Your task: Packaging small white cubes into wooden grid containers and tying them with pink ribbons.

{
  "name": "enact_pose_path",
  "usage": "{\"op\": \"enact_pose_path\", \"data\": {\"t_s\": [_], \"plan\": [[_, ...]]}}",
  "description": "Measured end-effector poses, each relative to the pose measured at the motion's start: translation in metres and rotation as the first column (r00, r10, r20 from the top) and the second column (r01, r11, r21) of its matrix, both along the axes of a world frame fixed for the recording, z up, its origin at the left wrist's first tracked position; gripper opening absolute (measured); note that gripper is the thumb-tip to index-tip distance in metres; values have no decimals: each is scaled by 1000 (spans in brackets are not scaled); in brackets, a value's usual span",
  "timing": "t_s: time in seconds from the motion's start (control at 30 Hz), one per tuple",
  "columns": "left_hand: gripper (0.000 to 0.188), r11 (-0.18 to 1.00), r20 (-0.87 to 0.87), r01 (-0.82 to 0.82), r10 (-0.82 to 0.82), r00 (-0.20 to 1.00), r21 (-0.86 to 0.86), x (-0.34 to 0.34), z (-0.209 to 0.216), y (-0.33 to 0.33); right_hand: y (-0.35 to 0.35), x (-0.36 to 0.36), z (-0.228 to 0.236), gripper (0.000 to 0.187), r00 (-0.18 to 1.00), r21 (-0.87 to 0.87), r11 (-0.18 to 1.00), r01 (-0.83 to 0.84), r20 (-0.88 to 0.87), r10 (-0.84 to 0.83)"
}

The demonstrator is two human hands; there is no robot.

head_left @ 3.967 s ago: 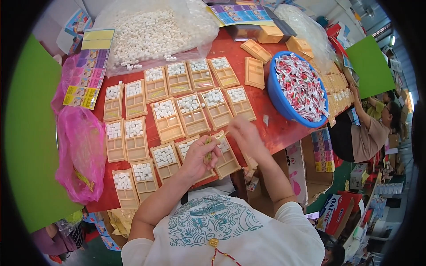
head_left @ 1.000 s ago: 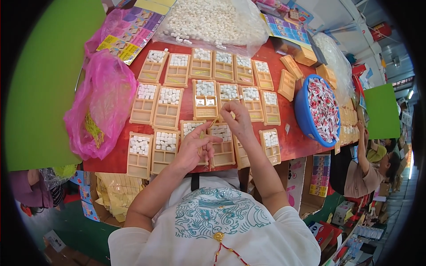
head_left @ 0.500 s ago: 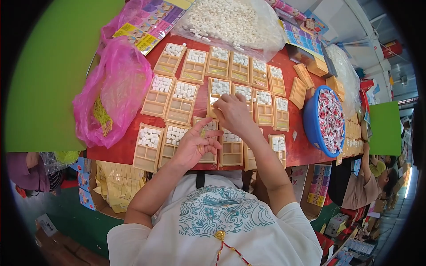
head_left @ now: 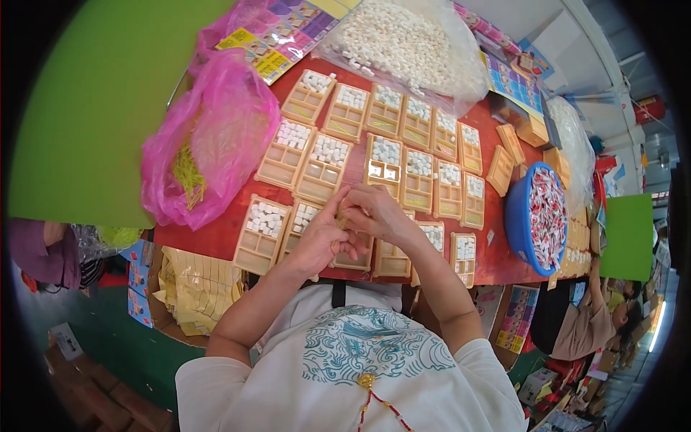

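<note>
White cubes [head_left: 387, 150] sit in the top sections of all trays [head_left: 275, 173] I can make out on the red tabletop [head_left: 209, 243], so that bit looks done; yellow-green sticks [head_left: 188, 176] show in several far-row trays, w/ more in the pink bag [head_left: 237, 140]. Front-left tray [head_left: 253, 250] shows none, so prob. some left. L hand [head_left: 314, 243]'s half-spread, R hand [head_left: 381, 214]'s fingers bunched against it, can't tell what's pinched.

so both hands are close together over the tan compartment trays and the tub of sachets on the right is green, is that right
Not quite: the head view shows the tub of sachets on the right is blue, not green. The left hand and right hand are indeed close together over the tan compartment trays.
</note>
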State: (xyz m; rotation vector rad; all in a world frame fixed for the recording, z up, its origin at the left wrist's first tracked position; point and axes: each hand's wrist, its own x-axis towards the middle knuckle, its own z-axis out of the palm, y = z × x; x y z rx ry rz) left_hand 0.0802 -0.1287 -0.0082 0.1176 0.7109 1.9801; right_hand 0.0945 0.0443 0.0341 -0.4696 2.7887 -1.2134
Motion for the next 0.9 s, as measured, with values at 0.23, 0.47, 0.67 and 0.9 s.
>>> {"op": "enact_pose_path", "data": {"t_s": [0.23,0.47,0.67,0.9], "plan": [[61,982,159,-187,189,969,-28,-4,-1,-28,-10,-25,-23,12,897,-169,898,405,-117,-426],[37,921,199,-381,389,899,-80,-9,1,-47,-33,-28,-33,4,837,223,886,406,-481,-262],[32,832,265,-553,524,809,43,-20,-4,-52,-43,-19,-10,8,901,194,930,313,-368,-227],[34,784,152,-621,611,777,18,-27,6,-36,-98,-23,0,15,943,189,973,136,-326,-69]]}}
